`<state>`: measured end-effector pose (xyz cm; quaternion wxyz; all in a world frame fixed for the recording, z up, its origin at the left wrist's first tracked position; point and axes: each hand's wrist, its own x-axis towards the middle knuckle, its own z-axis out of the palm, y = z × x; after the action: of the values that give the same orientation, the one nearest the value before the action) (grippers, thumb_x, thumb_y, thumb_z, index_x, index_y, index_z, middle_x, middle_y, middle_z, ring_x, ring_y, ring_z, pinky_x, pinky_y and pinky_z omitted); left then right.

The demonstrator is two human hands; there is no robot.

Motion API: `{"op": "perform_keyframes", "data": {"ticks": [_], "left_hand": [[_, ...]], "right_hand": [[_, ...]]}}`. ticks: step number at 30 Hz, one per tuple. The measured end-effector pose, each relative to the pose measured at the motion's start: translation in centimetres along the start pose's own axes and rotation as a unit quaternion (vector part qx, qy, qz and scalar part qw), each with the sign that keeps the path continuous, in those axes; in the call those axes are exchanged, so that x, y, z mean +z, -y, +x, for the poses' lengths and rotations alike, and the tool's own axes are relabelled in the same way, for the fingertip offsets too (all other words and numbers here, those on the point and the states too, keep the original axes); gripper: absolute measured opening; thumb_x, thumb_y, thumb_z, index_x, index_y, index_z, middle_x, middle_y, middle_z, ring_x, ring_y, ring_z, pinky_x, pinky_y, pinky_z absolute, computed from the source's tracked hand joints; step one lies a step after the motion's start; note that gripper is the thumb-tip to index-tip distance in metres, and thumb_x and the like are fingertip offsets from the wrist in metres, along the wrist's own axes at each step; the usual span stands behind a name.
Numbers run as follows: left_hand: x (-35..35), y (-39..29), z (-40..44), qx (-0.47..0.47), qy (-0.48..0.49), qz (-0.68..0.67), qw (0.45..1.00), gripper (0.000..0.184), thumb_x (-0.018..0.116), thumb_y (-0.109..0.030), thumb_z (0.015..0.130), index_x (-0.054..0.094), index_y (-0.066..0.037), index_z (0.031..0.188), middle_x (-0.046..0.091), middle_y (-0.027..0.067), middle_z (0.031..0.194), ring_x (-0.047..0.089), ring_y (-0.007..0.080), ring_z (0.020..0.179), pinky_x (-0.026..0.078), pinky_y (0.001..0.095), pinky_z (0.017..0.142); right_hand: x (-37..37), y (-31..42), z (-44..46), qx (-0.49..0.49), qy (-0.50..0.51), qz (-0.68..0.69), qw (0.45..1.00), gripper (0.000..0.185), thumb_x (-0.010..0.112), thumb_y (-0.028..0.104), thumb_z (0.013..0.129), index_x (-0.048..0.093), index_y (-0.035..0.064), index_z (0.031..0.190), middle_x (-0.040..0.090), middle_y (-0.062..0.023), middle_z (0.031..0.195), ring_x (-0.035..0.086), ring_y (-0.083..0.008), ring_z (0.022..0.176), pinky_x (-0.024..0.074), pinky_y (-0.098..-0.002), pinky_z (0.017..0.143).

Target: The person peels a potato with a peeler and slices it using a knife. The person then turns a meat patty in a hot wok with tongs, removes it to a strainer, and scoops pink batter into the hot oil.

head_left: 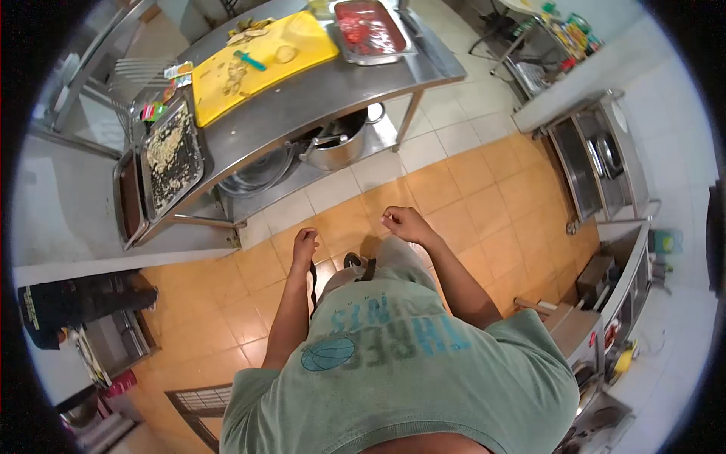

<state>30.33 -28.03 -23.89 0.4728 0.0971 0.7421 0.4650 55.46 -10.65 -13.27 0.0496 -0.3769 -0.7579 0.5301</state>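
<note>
My left hand (305, 246) hangs low in front of my body with its fingers curled in, and nothing shows in it. A dark strap (313, 286) runs down just beside that wrist; whether the hand touches it I cannot tell. My right hand (406, 225) is held a little ahead of my thigh, fingers bent together, with no object visible in them. Both hands are over the floor, apart from the steel worktable (302, 113). On the table lies a yellow cutting board (302, 47) with peels or scraps and a teal-handled knife (250, 60).
A metal pan with red contents (370, 32) and a dark tray of pale crumbs (172, 155) sit on the table. Below stands a large pot (336, 151). A wheeled steel rack (597, 163) is at right. A person in dark clothes (83, 303) is at left.
</note>
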Motion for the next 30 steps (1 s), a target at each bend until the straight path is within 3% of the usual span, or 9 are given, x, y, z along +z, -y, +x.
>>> {"op": "perform_keyframes", "data": {"ticks": [4,8,11,12,17,20,23,26,30], "left_hand": [[0.0,-4.4,0.3,0.030,0.061,-0.007,0.998,0.018,0.053,-0.029,0.092,0.059,-0.015,0.102,0.060,-0.0035,0.102,0.056,0.0128,0.080,0.044,0.0289,0.070],[-1.1,-13.4,2.9,0.091,0.173,0.050,0.979,0.018,0.053,-0.026,0.094,0.058,-0.012,0.105,0.061,-0.0031,0.101,0.055,0.0096,0.081,0.044,0.0265,0.070],[-1.5,-22.4,5.7,0.183,0.174,0.046,0.967,0.017,0.054,-0.023,0.094,0.058,-0.010,0.103,0.061,-0.0024,0.099,0.053,0.0086,0.081,0.043,0.0252,0.071],[-1.5,-25.3,6.8,0.210,0.166,0.051,0.962,0.016,0.054,-0.023,0.094,0.058,-0.009,0.103,0.061,-0.0023,0.099,0.053,0.0085,0.081,0.043,0.0251,0.071],[-2.0,-35.9,13.0,0.297,0.042,0.086,0.950,0.014,0.056,-0.009,0.091,0.058,-0.008,0.105,0.058,-0.0015,0.098,0.051,0.0094,0.081,0.042,0.0242,0.072],[-0.9,-39.3,15.1,0.325,-0.043,0.123,0.937,0.013,0.061,-0.008,0.088,0.060,-0.006,0.101,0.061,-0.0015,0.092,0.051,0.0070,0.071,0.041,0.0209,0.062],[-0.6,-40.7,17.2,0.323,-0.086,0.144,0.932,0.016,0.063,-0.008,0.086,0.060,-0.006,0.102,0.063,0.0006,0.096,0.055,0.0089,0.072,0.043,0.0227,0.060],[0.0,-41.9,19.8,0.346,-0.069,0.140,0.925,0.019,0.064,-0.008,0.085,0.059,-0.006,0.103,0.062,0.0014,0.099,0.055,0.0092,0.072,0.044,0.0230,0.061],[1.2,-44.5,21.6,0.394,-0.101,0.260,0.876,0.031,0.068,-0.008,0.080,0.057,-0.006,0.108,0.061,0.0092,0.104,0.060,0.0208,0.081,0.049,0.0301,0.067]], "right_hand": [[0.3,0.4,5.0,-0.065,0.040,-0.071,0.995,0.027,0.063,0.031,0.087,0.063,0.0044,0.088,0.061,-0.0120,0.067,0.059,-0.0216,0.062,0.0459,-0.0335,0.059],[-2.7,5.2,10.3,-0.153,0.122,0.022,0.980,0.015,0.064,0.019,0.086,0.064,0.0047,0.091,0.063,-0.0105,0.076,0.059,-0.0192,0.064,0.0465,-0.0313,0.061],[-8.0,8.5,14.9,-0.199,-0.017,0.068,0.978,0.008,0.063,0.011,0.085,0.065,0.0042,0.089,0.062,-0.0067,0.076,0.057,-0.0136,0.065,0.0449,-0.0268,0.059],[-9.9,8.5,17.0,-0.237,-0.160,0.121,0.950,0.005,0.061,0.006,0.085,0.065,0.0034,0.087,0.060,-0.0036,0.074,0.053,-0.0095,0.064,0.0421,-0.0236,0.056],[-26.0,5.7,26.2,-0.172,-0.475,-0.158,0.848,0.012,0.063,0.016,0.086,0.063,0.0049,0.091,0.054,-0.0090,0.077,0.053,-0.0223,0.068,0.0448,-0.0314,0.066],[-31.1,1.2,29.2,-0.103,-0.473,-0.372,0.792,0.017,0.064,0.014,0.085,0.063,0.0055,0.100,0.057,-0.0120,0.090,0.055,-0.0281,0.080,0.0451,-0.0359,0.075],[-34.0,1.6,31.1,-0.079,-0.414,-0.373,0.826,0.025,0.063,0.008,0.082,0.061,0.0066,0.108,0.056,-0.0140,0.098,0.055,-0.0308,0.089,0.0440,-0.0393,0.081],[-37.4,4.1,35.2,-0.176,-0.401,-0.311,0.843,0.032,0.061,0.003,0.079,0.060,0.0083,0.111,0.056,-0.0141,0.095,0.056,-0.0321,0.089,0.0447,-0.0404,0.081],[-38.1,11.4,39.0,-0.236,-0.405,-0.234,0.852,0.037,0.058,-0.002,0.076,0.059,0.0087,0.111,0.057,-0.0147,0.096,0.056,-0.0341,0.090,0.0457,-0.0411,0.079]]}}
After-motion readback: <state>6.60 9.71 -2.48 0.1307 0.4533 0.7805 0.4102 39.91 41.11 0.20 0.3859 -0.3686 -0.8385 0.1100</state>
